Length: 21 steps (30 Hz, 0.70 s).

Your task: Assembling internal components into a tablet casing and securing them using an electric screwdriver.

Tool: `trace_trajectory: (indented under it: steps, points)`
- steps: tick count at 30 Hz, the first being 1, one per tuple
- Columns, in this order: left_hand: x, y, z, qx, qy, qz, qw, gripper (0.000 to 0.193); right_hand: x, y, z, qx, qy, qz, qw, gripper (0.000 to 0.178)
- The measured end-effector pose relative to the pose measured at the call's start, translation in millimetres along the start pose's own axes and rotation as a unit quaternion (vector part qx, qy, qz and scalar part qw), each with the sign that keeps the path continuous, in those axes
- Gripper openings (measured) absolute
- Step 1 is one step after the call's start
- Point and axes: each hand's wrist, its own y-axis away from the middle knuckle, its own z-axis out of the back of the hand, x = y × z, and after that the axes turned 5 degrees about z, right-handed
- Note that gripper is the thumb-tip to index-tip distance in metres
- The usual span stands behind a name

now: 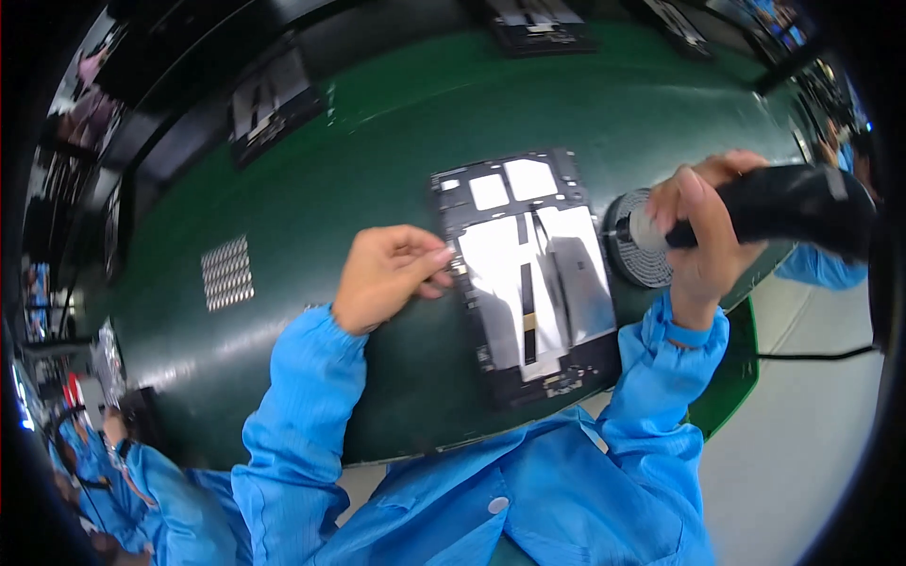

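My sleeved forearms (307, 391) reach in over the near edge of the bench (368, 179). My left grip (382, 275) sits well inside that edge, thumb and forefinger brought close together; my right grip (710, 250), nearer the right end, stands raised, fingers curled.

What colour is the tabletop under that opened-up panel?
Dark green tabletop, best seen in the head view.

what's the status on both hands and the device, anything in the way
Left hand at left edge of device, contact unclear. Right hand at black curved object, grip unclear. Device flat on green table. Black object partly hides right hand.
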Motion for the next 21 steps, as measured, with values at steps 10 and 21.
trace_trajectory:
  steps: [10, 21]
  points:
    - [-0.5, 3.6, 4.1, 0.014, 0.022, 0.014, 1.000, 0.019, -23.7, 18.8, -103.8, 0.239, 0.040, -0.023, 0.970, 0.040]
    - [1.1, 2.2, 3.3, 0.017, 0.017, 0.002, 1.000, 0.016, -40.9, 30.2, -114.0, 0.159, -0.026, -0.098, 0.982, 0.028]
